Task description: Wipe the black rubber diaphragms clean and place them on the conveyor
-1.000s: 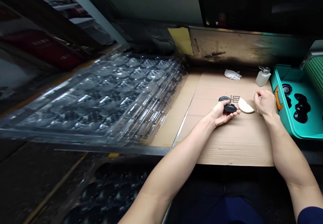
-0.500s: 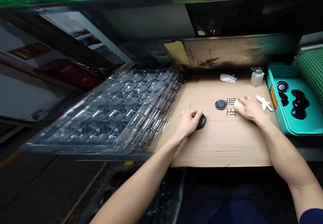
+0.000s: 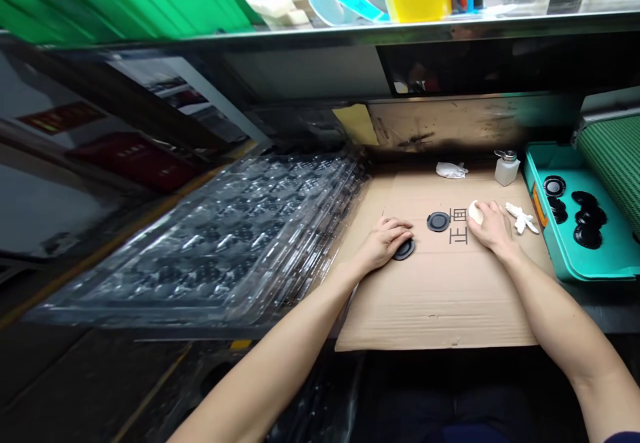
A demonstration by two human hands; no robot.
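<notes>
A matt, slightly rough paper surface is shown by the corrugated cardboard sheet [image 3: 440, 303]. A faint sheen is carried by the dark round disc [image 3: 439, 221], and a similar smooth finish is seen on the black disc [image 3: 404, 250], though the material cannot be told. Glossy clear plastic is seen in the stacked blister trays [image 3: 215, 243], and smooth moulded plastic in the teal tray [image 3: 546, 256]. Frosted translucent plastic is shown by the bottle [image 3: 507, 172], topped with metal. A soft, matt look is given by the pale pad [image 3: 474, 212]. Bright polished metal is seen along the shelf edge [image 3: 320, 34].
</notes>
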